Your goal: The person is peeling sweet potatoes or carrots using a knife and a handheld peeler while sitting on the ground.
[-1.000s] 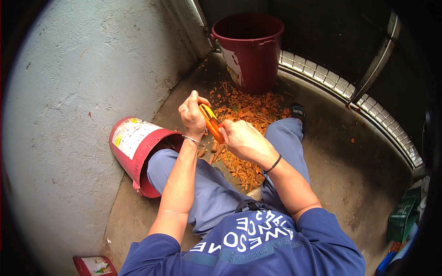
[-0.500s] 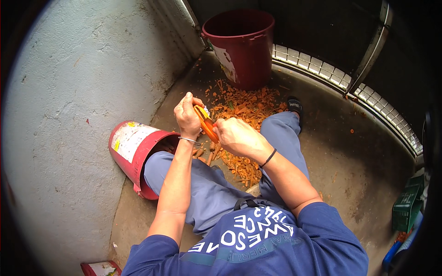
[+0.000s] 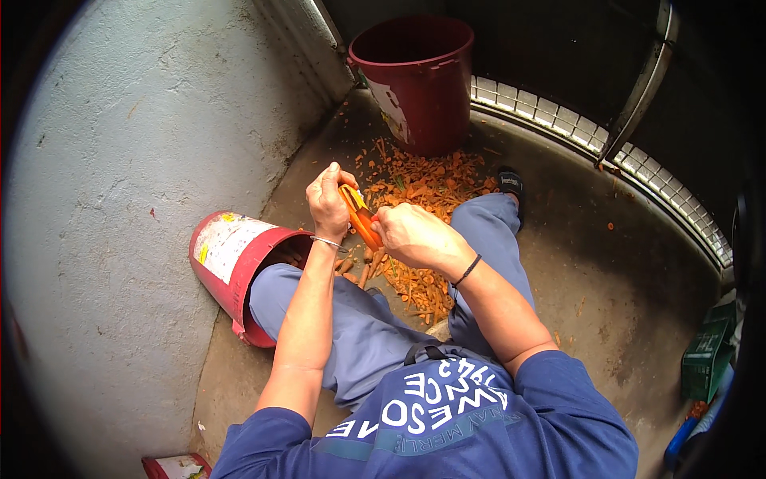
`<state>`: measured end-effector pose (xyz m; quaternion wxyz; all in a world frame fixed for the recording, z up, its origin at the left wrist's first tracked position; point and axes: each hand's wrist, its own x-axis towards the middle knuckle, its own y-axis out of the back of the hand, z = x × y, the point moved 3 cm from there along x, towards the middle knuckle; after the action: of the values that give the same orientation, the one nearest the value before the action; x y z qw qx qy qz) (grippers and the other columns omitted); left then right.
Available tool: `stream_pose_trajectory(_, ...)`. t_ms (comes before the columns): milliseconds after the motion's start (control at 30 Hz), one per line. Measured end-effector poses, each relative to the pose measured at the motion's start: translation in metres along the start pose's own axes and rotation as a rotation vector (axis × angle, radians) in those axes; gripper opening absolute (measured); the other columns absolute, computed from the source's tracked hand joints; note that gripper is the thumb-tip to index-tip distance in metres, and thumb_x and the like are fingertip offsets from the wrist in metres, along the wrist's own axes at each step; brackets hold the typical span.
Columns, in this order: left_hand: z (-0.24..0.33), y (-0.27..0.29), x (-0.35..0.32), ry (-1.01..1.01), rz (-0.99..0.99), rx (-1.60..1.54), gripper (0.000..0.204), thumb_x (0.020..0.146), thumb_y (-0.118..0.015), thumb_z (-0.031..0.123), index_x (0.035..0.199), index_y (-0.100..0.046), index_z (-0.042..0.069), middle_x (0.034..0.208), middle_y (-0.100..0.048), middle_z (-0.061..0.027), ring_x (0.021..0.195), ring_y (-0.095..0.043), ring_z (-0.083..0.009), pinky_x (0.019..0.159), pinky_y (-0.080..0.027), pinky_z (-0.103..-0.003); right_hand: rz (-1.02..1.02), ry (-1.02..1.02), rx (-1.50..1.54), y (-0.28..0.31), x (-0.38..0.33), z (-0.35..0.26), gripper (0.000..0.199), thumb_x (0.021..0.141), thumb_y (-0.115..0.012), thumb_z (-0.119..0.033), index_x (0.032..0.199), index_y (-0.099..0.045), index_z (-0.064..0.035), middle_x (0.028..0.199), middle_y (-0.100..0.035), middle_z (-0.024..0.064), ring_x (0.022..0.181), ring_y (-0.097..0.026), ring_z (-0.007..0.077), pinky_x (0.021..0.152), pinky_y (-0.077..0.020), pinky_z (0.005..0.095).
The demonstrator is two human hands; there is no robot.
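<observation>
An orange carrot (image 3: 363, 230) slants between my hands above the littered floor. My left hand (image 3: 328, 201) is closed around its upper end, thumb pointing up. A narrow yellow strip (image 3: 352, 195) shows along the carrot's upper side; whether it belongs to a tool is unclear. At the carrot's lower end, my right hand (image 3: 415, 235) is closed with its fingertips against it. What the right fingers grip is hidden behind them. Beneath both hands lie orange peelings and slices (image 3: 423, 188), with several whole carrots (image 3: 365, 274) beside my left leg.
A tipped red bucket (image 3: 233, 259) lies by the left wall (image 3: 144, 176), its mouth toward my leg with carrots inside. A tall dark red bucket (image 3: 419, 88) stands upright ahead. A green crate (image 3: 707, 355) is at the far right. A barred grate (image 3: 550, 117) edges the floor.
Both hands and the carrot have shifted very slightly to the right. The grips look the same.
</observation>
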<state>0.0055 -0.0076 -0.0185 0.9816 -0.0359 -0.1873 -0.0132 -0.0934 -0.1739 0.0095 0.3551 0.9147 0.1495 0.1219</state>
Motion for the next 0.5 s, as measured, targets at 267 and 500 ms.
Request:
stream_pose_trajectory(267,-0.015,0.007,0.004,0.131,0.073,-0.058,0.046,0.107,-0.051,0.03,0.075,-0.066,0.0,0.069,-0.066,-0.0103,0.059,-0.061,-0.0171,0.059,-0.049,-0.03,0.045,0.03,0.004,-0.012,0.007,0.007,0.029,0.096,-0.055,-0.017,0.089,-0.069,0.0082,0.083,-0.07,0.0326,0.086,-0.072,0.0473,0.081,-0.0559,0.0542)
stream_pose_trajectory(500,-0.026,0.01,0.004,0.116,0.132,-0.004,0.045,0.106,-0.054,0.031,0.075,-0.067,0.001,0.067,-0.065,-0.0069,0.059,-0.06,-0.0145,0.059,-0.047,-0.029,-0.061,0.004,0.007,-0.009,0.011,0.012,0.034,0.104,-0.053,-0.024,0.097,-0.071,0.0035,0.085,-0.07,0.0292,0.084,-0.07,0.0464,0.08,-0.0539,0.0545)
